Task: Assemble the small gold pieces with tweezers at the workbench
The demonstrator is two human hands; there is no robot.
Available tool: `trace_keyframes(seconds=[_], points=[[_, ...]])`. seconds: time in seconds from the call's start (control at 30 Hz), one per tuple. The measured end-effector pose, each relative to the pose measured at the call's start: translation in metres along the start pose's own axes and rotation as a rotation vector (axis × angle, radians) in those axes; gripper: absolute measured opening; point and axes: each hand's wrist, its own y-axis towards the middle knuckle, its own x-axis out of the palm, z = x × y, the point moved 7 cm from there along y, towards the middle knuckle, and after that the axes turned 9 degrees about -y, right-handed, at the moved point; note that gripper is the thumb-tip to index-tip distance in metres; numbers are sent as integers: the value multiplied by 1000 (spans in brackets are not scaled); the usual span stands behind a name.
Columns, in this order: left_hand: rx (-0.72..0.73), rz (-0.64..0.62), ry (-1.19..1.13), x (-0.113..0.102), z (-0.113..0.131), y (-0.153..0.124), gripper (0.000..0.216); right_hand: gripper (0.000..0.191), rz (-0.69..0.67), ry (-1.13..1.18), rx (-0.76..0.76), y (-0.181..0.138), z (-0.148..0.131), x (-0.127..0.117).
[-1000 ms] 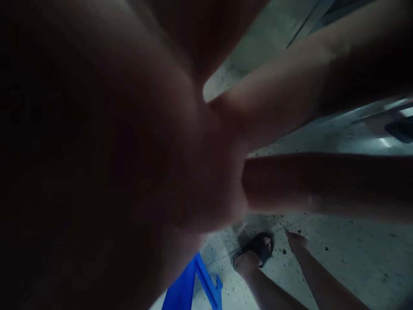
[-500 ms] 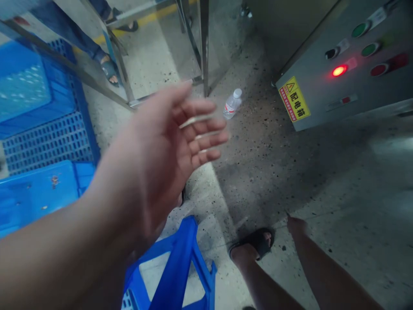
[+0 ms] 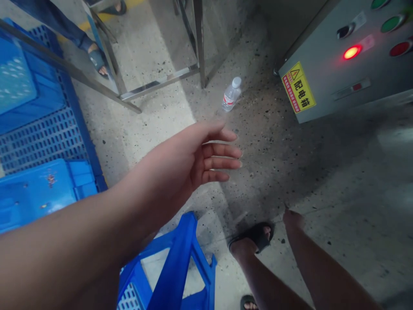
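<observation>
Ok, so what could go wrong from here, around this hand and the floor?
The capped bottle on the floor might get kicked and roll underfoot. The dark slipper could catch on the nearby blue stool. If the left hand swung toward the gray cabinet, it might bump a button.

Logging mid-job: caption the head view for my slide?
Open left hand seen between a clear bottle and a blue plastic stool.

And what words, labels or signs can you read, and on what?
"配电箱": yellow sticker on the grey cabinet, beside a lightning triangle.
Too small to read: the sticker's red strip.
Too blurred to read: label on the bottle; plates by the switch and red light.
</observation>
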Motion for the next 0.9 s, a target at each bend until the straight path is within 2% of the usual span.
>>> trace_keyframes(seconds=[0.1, 0.17, 0.4, 0.67, 0.8, 0.9], points=[[-10, 2, 11, -3, -1, 3, 21, 25, -62, 37, 145, -8, 21, 14], [-3, 3, 30, -5, -1, 5, 21, 24, -70, 80, 171, -10, 27, 19], [7, -41, 50, -7, -6, 8, 27, 25, -106, 151, 187, -4, 33, 27], [-9, -41, 62, -6, -8, 8, 29, 33, -137, 41, 356, -1, 34, 37], [-25, -55, 165, -9, -11, 15, 31, 28, -76, 59, 300, -9, 18, 24], [-67, -101, 408, -19, -27, 29, 34, 33, 3, 141, 124, -23, -26, 9]])
